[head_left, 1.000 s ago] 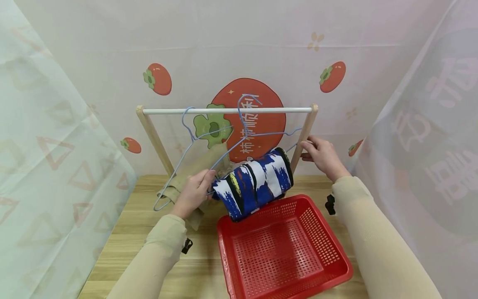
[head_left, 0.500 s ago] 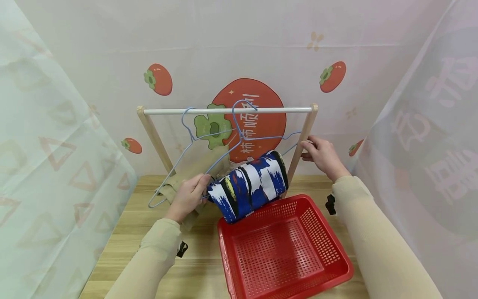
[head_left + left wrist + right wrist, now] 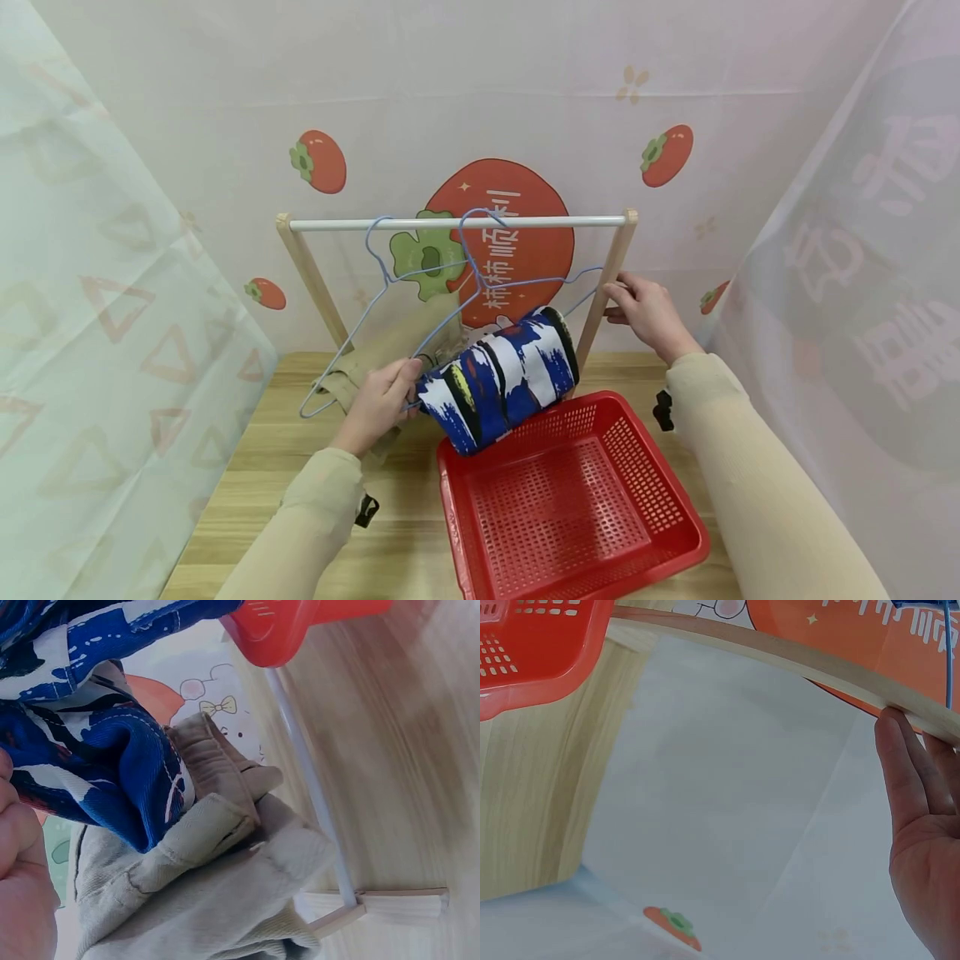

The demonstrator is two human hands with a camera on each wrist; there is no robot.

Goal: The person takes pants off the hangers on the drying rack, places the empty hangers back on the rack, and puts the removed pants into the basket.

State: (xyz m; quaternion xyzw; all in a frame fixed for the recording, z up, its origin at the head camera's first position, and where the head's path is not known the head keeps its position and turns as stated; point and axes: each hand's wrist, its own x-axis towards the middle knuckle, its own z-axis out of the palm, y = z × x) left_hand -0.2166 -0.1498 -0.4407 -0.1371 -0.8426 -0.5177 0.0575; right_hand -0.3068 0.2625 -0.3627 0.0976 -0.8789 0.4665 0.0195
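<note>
My left hand point(image 3: 381, 402) pinches the lower left corner of a blue wire hanger point(image 3: 447, 321). A folded blue, white and black patterned garment point(image 3: 504, 379) hangs over this hanger's lower bar, tilted, its right end higher. The hook crosses over the white rail of the clothes rack point(image 3: 551, 222). In the left wrist view the patterned cloth point(image 3: 139, 761) lies before khaki trousers point(image 3: 247, 877). My right hand point(image 3: 651, 315) touches the rack's right wooden post; its fingers point(image 3: 901, 776) look straight in the right wrist view, and its thumb is hidden there.
A second blue hanger point(image 3: 365, 321) with the khaki trousers hangs left on the rail. A red perforated basket point(image 3: 678, 508) stands in front of the rack on the wooden table point(image 3: 247, 500). Printed cloth walls point(image 3: 480, 100) enclose the back and sides.
The left hand has moved slightly left and down with the hanger and patterned garment. The hook has sunk from above the rail to the rail's level. The right hand stays at the post.
</note>
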